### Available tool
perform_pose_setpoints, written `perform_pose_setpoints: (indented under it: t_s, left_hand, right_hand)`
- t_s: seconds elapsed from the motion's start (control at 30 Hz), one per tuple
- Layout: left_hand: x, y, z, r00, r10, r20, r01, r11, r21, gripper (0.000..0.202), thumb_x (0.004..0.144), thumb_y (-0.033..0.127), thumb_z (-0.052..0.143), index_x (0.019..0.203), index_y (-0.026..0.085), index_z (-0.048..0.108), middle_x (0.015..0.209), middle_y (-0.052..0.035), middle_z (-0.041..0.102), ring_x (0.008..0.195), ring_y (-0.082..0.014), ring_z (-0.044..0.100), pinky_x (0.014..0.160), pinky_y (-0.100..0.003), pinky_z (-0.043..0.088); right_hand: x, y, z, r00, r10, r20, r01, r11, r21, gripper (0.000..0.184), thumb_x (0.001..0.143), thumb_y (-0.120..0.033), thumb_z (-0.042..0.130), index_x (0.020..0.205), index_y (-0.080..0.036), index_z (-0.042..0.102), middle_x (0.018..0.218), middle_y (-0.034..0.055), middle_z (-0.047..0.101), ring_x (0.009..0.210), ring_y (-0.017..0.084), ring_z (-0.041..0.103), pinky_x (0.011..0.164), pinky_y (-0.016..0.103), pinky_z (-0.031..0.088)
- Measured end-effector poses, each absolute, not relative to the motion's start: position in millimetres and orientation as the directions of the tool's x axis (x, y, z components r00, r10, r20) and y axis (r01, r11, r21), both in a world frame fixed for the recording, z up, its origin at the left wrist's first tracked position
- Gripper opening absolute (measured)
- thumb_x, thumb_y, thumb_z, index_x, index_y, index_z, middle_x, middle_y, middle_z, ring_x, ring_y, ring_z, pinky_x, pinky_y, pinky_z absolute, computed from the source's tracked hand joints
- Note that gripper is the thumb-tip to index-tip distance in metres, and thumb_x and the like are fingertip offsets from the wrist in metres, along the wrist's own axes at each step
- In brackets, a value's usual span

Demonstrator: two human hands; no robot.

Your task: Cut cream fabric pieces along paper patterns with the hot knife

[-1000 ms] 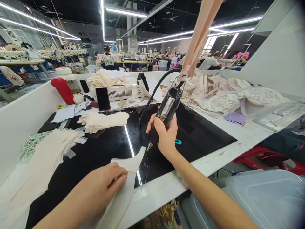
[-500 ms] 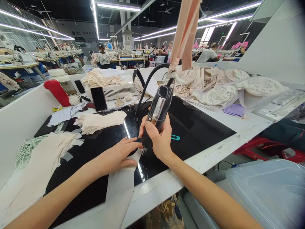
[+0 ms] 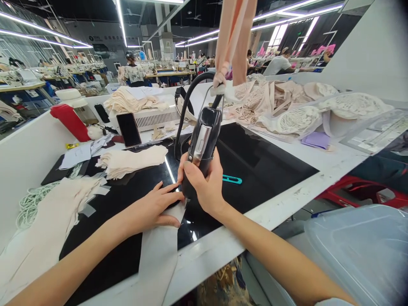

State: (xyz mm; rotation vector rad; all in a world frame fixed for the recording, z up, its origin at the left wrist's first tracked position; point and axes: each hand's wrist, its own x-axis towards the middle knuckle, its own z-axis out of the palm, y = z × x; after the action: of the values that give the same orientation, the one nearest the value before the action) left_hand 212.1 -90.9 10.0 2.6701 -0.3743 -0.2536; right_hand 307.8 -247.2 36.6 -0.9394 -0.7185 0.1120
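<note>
My right hand [image 3: 205, 185] is wrapped round a black corded hand tool [image 3: 202, 144], held upright with its tip down at the end of a pale fabric strip [image 3: 157, 255]. The strip lies on the glossy black worktop [image 3: 264, 165] and hangs over the front edge. My left hand [image 3: 154, 208] lies flat on the strip's far end, fingers stretched toward the tool tip. The tool's black cable [image 3: 188, 104] loops up behind it to peach cloth straps [image 3: 234, 38] hanging from above.
A stack of cream cut pieces [image 3: 129, 160] lies behind my hands, a long cream fabric pile [image 3: 44, 229] at the left. A teal clip [image 3: 232, 179], a phone [image 3: 128, 129], a red object [image 3: 70, 122], lace pieces [image 3: 296, 119] and a clear plastic bin [image 3: 357, 250] surround the worktop.
My left hand slid forward along the strip from its near part to its far end beside the tool tip. The tool came slightly left and nearer the strip.
</note>
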Motion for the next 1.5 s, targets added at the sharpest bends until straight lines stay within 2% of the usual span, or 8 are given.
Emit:
perform_pose_setpoints:
  t_s: [0.23, 0.43, 0.6, 0.83, 1.0, 1.23, 1.33, 1.5]
  left_hand:
    - [213.8, -89.6, 10.4, 0.939, -0.312, -0.147, -0.218, -0.868, 0.447, 0.055, 0.089, 0.052, 0.078, 0.135, 0.028, 0.06, 0.147, -0.0093, 0.06, 0.153, -0.0351, 0.037, 0.126, -0.071, 0.013]
    - [213.1, -90.1, 11.9, 0.941, -0.308, -0.142, -0.209, -0.855, 0.474, 0.052, 0.088, 0.049, 0.08, 0.132, 0.028, 0.061, 0.144, -0.01, 0.062, 0.149, -0.0369, 0.043, 0.123, -0.075, 0.014]
    - [213.4, -89.5, 10.9, 0.94, -0.316, -0.131, -0.22, -0.851, 0.477, 0.052, 0.088, 0.045, 0.081, 0.134, 0.029, 0.061, 0.149, -0.0102, 0.059, 0.152, -0.036, 0.038, 0.125, -0.073, 0.012]
    - [213.2, -88.2, 9.6, 0.938, -0.332, -0.103, -0.252, -0.854, 0.456, 0.07, 0.086, 0.041, 0.083, 0.148, 0.029, 0.053, 0.164, -0.0138, 0.043, 0.155, -0.0366, 0.033, 0.124, -0.067, 0.025]
    - [213.0, -85.3, 7.8, 0.928, -0.358, -0.099, -0.279, -0.848, 0.45, 0.072, 0.086, 0.045, 0.082, 0.15, 0.03, 0.051, 0.162, -0.0141, 0.045, 0.156, -0.0377, 0.029, 0.124, -0.067, 0.025]
    - [214.4, -85.6, 10.4, 0.928, -0.355, -0.116, -0.266, -0.846, 0.462, 0.075, 0.082, 0.049, 0.085, 0.148, 0.03, 0.055, 0.16, -0.0148, 0.046, 0.152, -0.042, 0.034, 0.122, -0.071, 0.024]
    - [214.6, -87.8, 14.0, 0.929, -0.348, -0.122, -0.256, -0.846, 0.467, 0.078, 0.08, 0.047, 0.087, 0.149, 0.032, 0.053, 0.16, -0.0129, 0.047, 0.151, -0.0413, 0.036, 0.122, -0.069, 0.028]
    - [215.3, -90.8, 16.9, 0.936, -0.328, -0.126, -0.237, -0.855, 0.462, 0.073, 0.077, 0.047, 0.09, 0.141, 0.029, 0.06, 0.148, -0.0121, 0.058, 0.141, -0.0408, 0.05, 0.12, -0.065, 0.035]
  right_hand:
    - [307.0, -246.6, 35.2, 0.766, 0.385, 0.515, 0.226, 0.588, -0.776, 0.031, 0.083, -0.035, 0.075, 0.097, -0.026, 0.049, 0.076, -0.0063, 0.055, 0.06, 0.011, 0.051, 0.057, 0.027, 0.05]
    - [305.7, -246.7, 35.7, 0.771, 0.37, 0.517, 0.234, 0.591, -0.772, 0.027, 0.085, -0.033, 0.073, 0.095, -0.026, 0.049, 0.076, -0.0061, 0.055, 0.058, 0.011, 0.051, 0.056, 0.027, 0.049]
    - [301.7, -248.1, 36.0, 0.787, 0.376, 0.49, 0.193, 0.604, -0.773, 0.027, 0.085, -0.035, 0.074, 0.095, -0.027, 0.05, 0.076, -0.0064, 0.054, 0.06, 0.011, 0.052, 0.059, 0.027, 0.051]
    - [291.4, -249.8, 33.9, 0.757, 0.426, 0.495, 0.123, 0.651, -0.749, 0.03, 0.084, -0.033, 0.077, 0.094, -0.026, 0.05, 0.077, -0.0065, 0.056, 0.059, 0.011, 0.055, 0.06, 0.029, 0.056]
    - [289.1, -249.7, 34.4, 0.789, 0.393, 0.471, 0.164, 0.604, -0.78, 0.029, 0.083, -0.036, 0.076, 0.093, -0.026, 0.051, 0.076, -0.0056, 0.056, 0.062, 0.012, 0.054, 0.062, 0.03, 0.056]
    - [283.0, -251.5, 29.5, 0.767, 0.404, 0.499, 0.173, 0.619, -0.766, 0.037, 0.083, -0.049, 0.079, 0.097, -0.026, 0.054, 0.081, -0.0035, 0.061, 0.067, 0.014, 0.057, 0.07, 0.034, 0.057]
    - [281.1, -251.1, 28.4, 0.77, 0.411, 0.488, 0.17, 0.605, -0.778, 0.036, 0.083, -0.048, 0.079, 0.098, -0.027, 0.054, 0.082, -0.0028, 0.062, 0.068, 0.015, 0.058, 0.071, 0.036, 0.057]
    - [278.7, -250.2, 29.3, 0.776, 0.413, 0.477, 0.174, 0.586, -0.791, 0.03, 0.082, -0.039, 0.077, 0.096, -0.026, 0.054, 0.081, -0.0031, 0.061, 0.068, 0.015, 0.058, 0.071, 0.036, 0.056]
